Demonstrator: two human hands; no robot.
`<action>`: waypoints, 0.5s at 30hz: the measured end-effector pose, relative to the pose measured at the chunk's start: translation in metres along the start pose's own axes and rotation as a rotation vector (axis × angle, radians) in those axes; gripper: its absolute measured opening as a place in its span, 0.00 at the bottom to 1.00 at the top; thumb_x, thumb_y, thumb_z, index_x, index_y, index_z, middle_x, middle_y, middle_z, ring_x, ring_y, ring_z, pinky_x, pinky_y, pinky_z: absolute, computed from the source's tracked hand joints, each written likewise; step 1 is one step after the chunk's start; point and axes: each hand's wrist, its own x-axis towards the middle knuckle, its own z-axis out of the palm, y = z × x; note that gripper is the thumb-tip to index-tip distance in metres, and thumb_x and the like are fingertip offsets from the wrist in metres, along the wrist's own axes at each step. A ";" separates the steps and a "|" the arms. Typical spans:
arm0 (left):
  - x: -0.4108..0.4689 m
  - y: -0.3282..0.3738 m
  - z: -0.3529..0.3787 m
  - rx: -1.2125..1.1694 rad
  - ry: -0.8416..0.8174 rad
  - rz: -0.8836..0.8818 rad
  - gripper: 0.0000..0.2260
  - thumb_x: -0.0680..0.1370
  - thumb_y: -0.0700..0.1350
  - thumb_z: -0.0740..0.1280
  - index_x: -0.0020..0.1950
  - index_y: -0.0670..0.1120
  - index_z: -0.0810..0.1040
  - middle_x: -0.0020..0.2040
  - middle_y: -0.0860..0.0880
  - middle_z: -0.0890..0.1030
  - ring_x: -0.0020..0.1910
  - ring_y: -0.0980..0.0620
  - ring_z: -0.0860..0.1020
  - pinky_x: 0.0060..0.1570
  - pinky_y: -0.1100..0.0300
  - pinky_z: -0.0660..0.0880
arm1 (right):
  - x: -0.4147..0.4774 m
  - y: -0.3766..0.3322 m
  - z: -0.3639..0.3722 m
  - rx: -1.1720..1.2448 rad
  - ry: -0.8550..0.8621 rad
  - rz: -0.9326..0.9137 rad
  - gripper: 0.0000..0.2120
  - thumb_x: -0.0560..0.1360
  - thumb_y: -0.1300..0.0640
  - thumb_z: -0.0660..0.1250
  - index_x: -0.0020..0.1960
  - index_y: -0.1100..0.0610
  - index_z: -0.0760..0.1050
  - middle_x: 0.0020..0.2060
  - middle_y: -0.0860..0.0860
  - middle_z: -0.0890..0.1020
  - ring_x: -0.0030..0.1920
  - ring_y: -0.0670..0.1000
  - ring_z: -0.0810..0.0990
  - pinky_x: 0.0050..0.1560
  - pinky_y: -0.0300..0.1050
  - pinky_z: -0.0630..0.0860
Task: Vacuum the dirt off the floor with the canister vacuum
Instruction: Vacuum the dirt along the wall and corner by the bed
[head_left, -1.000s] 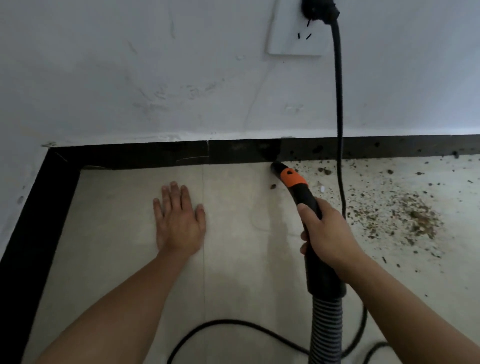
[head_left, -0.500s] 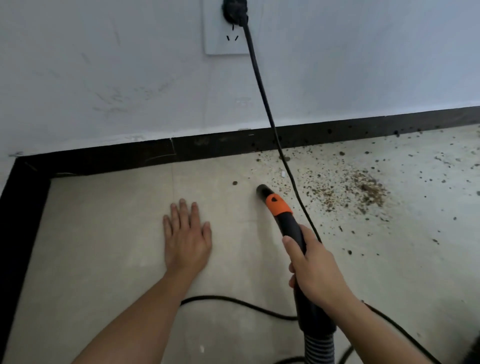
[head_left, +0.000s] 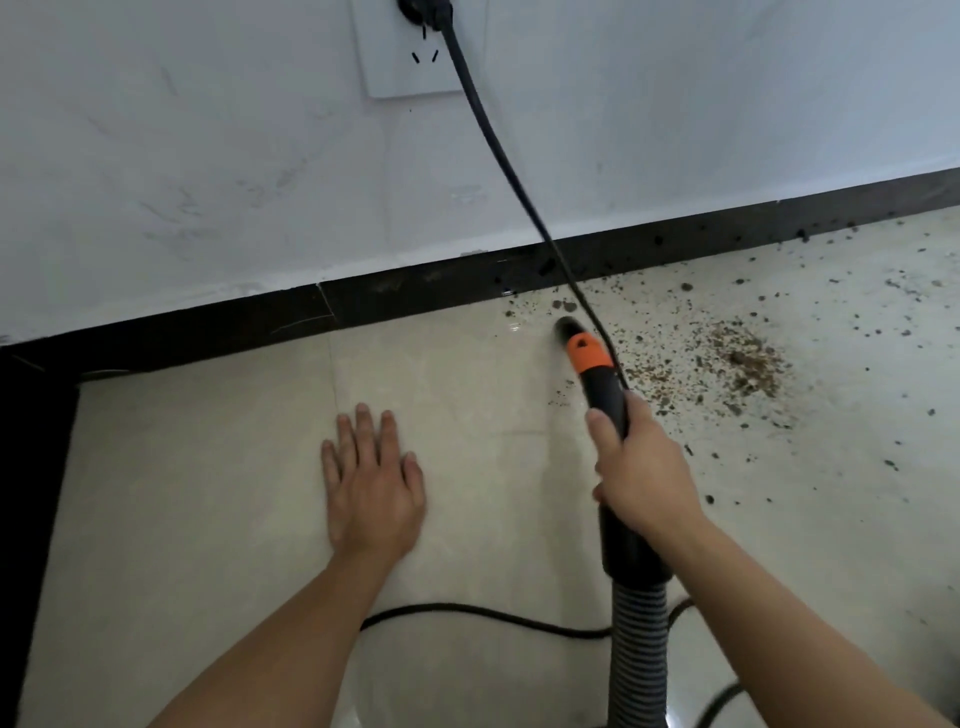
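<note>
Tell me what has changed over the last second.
The vacuum nozzle drew back from the baseboard, then pushed forward and right, so its tip now sits at the left edge of the dirt, under the power cord. The right hand keeps gripping the nozzle; the left hand stays flat on the floor.

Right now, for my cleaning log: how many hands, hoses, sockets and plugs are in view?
Hands: 2, left hand and right hand
Hose: 1
Socket: 1
Plug: 1
Total: 5
</note>
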 end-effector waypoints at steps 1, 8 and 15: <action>0.001 0.000 0.000 0.003 0.000 0.006 0.31 0.78 0.57 0.38 0.80 0.46 0.51 0.80 0.43 0.49 0.78 0.44 0.45 0.76 0.45 0.44 | 0.009 0.000 -0.004 0.031 0.013 0.035 0.21 0.82 0.43 0.57 0.71 0.52 0.66 0.41 0.54 0.81 0.36 0.57 0.83 0.43 0.59 0.82; 0.002 -0.001 0.002 -0.012 0.006 0.008 0.30 0.79 0.56 0.41 0.79 0.45 0.56 0.79 0.42 0.53 0.78 0.43 0.49 0.75 0.43 0.48 | 0.023 -0.032 0.004 0.134 -0.186 -0.048 0.15 0.83 0.47 0.59 0.66 0.52 0.69 0.38 0.54 0.79 0.29 0.52 0.81 0.31 0.44 0.78; 0.003 -0.003 0.003 0.006 0.000 0.006 0.29 0.80 0.56 0.43 0.78 0.45 0.57 0.79 0.42 0.54 0.78 0.43 0.49 0.75 0.43 0.49 | 0.051 -0.039 -0.011 0.165 -0.123 0.005 0.11 0.83 0.49 0.59 0.59 0.54 0.72 0.37 0.55 0.79 0.27 0.51 0.80 0.30 0.45 0.77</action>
